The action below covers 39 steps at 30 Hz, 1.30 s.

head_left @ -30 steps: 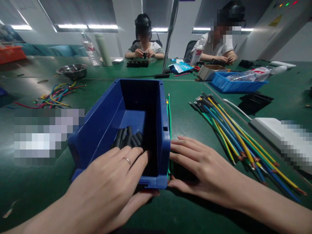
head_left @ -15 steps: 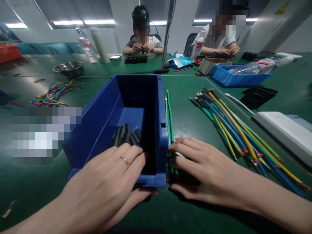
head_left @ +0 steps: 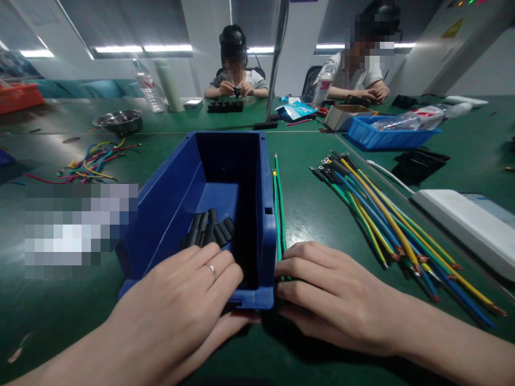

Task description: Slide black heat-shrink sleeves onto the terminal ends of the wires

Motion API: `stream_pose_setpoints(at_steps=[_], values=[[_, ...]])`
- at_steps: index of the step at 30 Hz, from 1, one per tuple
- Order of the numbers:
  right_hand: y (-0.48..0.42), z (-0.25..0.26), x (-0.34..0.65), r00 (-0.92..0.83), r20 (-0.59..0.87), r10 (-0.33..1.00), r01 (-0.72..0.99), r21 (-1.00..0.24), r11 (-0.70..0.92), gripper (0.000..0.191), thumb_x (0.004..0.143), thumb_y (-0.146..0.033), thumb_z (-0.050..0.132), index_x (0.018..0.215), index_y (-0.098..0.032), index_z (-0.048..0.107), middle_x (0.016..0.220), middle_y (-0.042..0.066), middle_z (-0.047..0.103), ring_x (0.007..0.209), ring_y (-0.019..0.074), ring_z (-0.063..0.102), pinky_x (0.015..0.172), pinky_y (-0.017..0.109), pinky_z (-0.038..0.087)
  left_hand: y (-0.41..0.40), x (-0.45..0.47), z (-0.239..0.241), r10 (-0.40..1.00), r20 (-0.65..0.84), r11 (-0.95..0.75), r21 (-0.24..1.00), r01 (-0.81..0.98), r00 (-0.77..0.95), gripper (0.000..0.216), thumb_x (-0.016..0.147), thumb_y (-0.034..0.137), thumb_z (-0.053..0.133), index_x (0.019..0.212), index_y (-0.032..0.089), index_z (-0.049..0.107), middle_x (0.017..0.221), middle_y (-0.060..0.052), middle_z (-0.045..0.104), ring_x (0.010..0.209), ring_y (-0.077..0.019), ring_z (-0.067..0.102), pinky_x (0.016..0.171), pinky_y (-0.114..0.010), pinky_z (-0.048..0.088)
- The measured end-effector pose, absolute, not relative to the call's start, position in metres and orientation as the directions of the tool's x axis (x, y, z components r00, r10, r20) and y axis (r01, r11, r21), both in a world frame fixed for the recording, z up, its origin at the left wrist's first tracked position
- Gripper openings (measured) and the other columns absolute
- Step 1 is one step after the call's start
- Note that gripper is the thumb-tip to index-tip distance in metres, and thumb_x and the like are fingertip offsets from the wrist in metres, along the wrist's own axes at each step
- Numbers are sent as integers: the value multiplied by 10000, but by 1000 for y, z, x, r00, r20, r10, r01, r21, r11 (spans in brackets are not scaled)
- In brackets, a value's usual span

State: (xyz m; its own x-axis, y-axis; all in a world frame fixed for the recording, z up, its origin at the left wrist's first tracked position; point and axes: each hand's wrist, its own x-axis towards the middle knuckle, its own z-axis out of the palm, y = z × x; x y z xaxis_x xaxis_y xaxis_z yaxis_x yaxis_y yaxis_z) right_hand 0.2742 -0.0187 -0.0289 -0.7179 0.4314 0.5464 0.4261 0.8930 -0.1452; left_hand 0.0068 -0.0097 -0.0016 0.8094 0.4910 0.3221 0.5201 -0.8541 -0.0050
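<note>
A blue plastic bin (head_left: pixel 169 209) stands in front of me on the green table. Several short black tubes (head_left: pixel 210 229) lie on its floor. My left hand (head_left: pixel 177 305) grips the bin's near front edge, fingers over the rim and thumb under it. My right hand (head_left: pixel 325 292) lies on the table just right of the bin, fingers curled over a few green and yellow wires (head_left: pixel 277 209) that run along the bin's right side.
A fan of blue, yellow and green terminal wires (head_left: pixel 386 220) lies to the right, beside a white box (head_left: pixel 462 222). Loose coloured wires (head_left: pixel 90 161) and a steel bowl (head_left: pixel 118 119) sit at the left. A blue tray (head_left: pixel 382 138) stands far right. Two people work across the table.
My right hand has slid back toward me along the bin's right side and its fingers have curled down over the green wires. My left hand has stayed on the bin's front edge.
</note>
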Motion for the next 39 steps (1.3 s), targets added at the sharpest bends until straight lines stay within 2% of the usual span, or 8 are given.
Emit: stream_pose_setpoints(at_steps=[4, 11, 15, 19, 24, 28, 32, 39], values=[[-23, -21, 277, -617, 629, 473, 487, -167, 857, 117, 1137, -261, 500, 1121, -190, 592, 1014, 36, 771, 821, 130, 681, 732, 273, 546, -10, 5, -7, 495, 361, -851, 15, 526, 791, 425, 1199, 380, 229, 1065, 213, 596, 872, -11, 678, 740, -219, 619, 665, -384, 403], [-17, -15, 291, -518, 601, 609, 351, -500, 792, 100, 1116, -276, 534, 1203, -228, 540, 1125, 63, 779, 1075, 124, 773, 944, 201, 612, -12, 6, -15, 497, 420, -831, -20, 555, 759, 433, 1198, 397, 218, 999, 238, 568, 849, 1, 673, 746, -220, 625, 706, -379, 428], [-16, -18, 293, -540, 643, 543, 390, -380, 839, 141, 1078, -227, 601, 1212, -203, 565, 1219, 105, 784, 1201, 147, 754, 1066, 231, 580, -9, 7, -9, 471, 414, -842, -51, 536, 779, 415, 1197, 392, 260, 977, 240, 576, 841, -3, 703, 739, -202, 665, 678, -343, 474], [-15, -18, 290, -557, 642, 527, 519, -226, 824, 36, 1084, -207, 560, 1082, -187, 589, 1057, 84, 786, 958, 140, 773, 841, 227, 599, -9, 5, -7, 465, 414, -845, -55, 531, 783, 390, 1193, 377, 290, 1015, 228, 603, 910, -23, 749, 784, -202, 709, 699, -331, 514], [-12, -21, 287, -661, 466, 587, 515, -287, 808, 218, 1090, -241, 488, 886, -203, 555, 768, 20, 636, 654, 129, 564, 589, 281, 414, -10, 3, -4, 480, 372, -859, 18, 511, 795, 305, 1175, 324, 357, 999, 237, 590, 868, -10, 718, 725, -206, 685, 659, -338, 489], [-13, -19, 288, -740, 307, 598, 475, -391, 788, 339, 1134, -226, 377, 805, -231, 459, 676, -34, 499, 555, 118, 366, 552, 341, 258, -11, 2, -2, 504, 335, -852, 39, 522, 797, 251, 1164, 309, 396, 1060, 224, 608, 912, -19, 719, 765, -211, 688, 676, -340, 479], [-12, -11, 292, -704, 220, 675, 535, -461, 708, 361, 1166, -279, 346, 830, -225, 468, 626, -60, 452, 516, 108, 325, 542, 340, 224, -9, 2, -1, 490, 315, -860, 20, 510, 813, 365, 1191, 359, 292, 1023, 225, 588, 865, -15, 696, 723, -209, 673, 642, -345, 467], [-10, -14, 299, -722, 188, 665, 630, -219, 745, 472, 1019, -632, 650, 826, -209, 568, 800, -19, 599, 515, 101, 418, 521, 334, 165, -9, 4, 1, 463, 295, -868, -39, 494, 836, 412, 1194, 335, 217, 1002, 216, 562, 824, -19, 673, 689, -211, 659, 610, -354, 450]])
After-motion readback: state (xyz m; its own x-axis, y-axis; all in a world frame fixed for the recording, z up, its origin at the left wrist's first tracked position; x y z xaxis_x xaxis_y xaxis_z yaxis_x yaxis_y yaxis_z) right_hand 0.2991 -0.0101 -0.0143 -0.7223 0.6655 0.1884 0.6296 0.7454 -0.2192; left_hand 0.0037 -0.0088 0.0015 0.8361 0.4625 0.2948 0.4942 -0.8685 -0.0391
